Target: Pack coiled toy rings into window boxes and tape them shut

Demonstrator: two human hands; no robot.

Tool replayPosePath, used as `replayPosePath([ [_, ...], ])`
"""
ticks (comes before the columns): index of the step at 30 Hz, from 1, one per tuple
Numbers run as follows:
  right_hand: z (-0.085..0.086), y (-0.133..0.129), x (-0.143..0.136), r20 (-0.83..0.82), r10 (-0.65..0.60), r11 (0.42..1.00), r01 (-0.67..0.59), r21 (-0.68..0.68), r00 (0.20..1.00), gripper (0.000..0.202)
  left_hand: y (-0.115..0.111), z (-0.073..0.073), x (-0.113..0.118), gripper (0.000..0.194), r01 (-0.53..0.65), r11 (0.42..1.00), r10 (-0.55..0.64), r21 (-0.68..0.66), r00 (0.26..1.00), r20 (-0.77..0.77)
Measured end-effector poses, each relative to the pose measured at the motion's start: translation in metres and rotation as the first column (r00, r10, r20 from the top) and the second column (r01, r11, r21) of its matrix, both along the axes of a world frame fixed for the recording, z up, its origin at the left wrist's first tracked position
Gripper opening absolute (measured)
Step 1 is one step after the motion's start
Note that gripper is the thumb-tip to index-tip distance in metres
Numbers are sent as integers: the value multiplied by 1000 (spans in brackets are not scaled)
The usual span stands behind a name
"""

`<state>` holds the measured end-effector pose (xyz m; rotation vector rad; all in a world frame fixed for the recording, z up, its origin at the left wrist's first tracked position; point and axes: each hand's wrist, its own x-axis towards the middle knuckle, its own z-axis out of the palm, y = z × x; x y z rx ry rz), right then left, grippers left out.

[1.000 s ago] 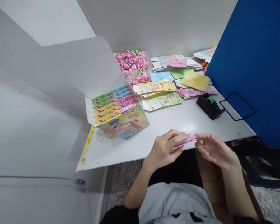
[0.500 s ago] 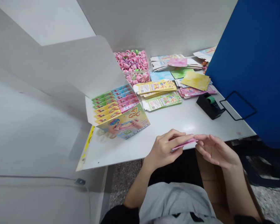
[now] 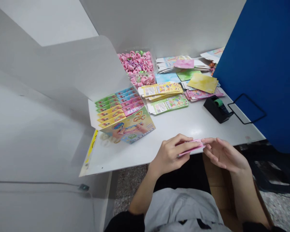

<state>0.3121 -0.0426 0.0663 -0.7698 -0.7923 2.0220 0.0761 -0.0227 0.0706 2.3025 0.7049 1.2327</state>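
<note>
Near the front edge of the table, my left hand (image 3: 172, 154) grips a small pink carton (image 3: 192, 147), its fingers lying along the top and covering much of it. At the carton's right end, my right hand (image 3: 228, 157) has its fingers apart and palm partly turned up. Its index fingertip is at or very close to the carton's end; I cannot tell whether they touch. To the left stands a display box (image 3: 132, 127) holding rows of green, blue, yellow and pink packets.
Behind lie stacked yellow cartons (image 3: 160, 90), green cartons (image 3: 169, 104) and pink cartons (image 3: 203, 95), with a yellow card (image 3: 203, 82) on top. A clear tub (image 3: 155, 64) holds pink and green rings. A black tape dispenser (image 3: 217, 110) stands beside the blue partition (image 3: 261, 71).
The pink carton has tilted slightly in my left hand, so more of its upper face and right end shows. Both hands have stayed almost in place.
</note>
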Motion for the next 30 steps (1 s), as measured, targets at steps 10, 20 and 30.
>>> replayPosePath([
  [10, -18, 11, -20, 222, -271, 963, 266, 51, 937, 24, -1, 0, 4, 44, -17, 1000, 17, 23, 1000, -8],
  [20, -7, -34, -45, 384, -733, 583, 227, 780, 561, 48, -2, -1, 5, 45, -25, 1000, 26, -18, 999, 47],
  [30, -52, -14, -42, 596, -506, 760, -5, 650, 623, 50, 1, -9, 0, 49, 126, 971, -86, -203, 977, 197],
])
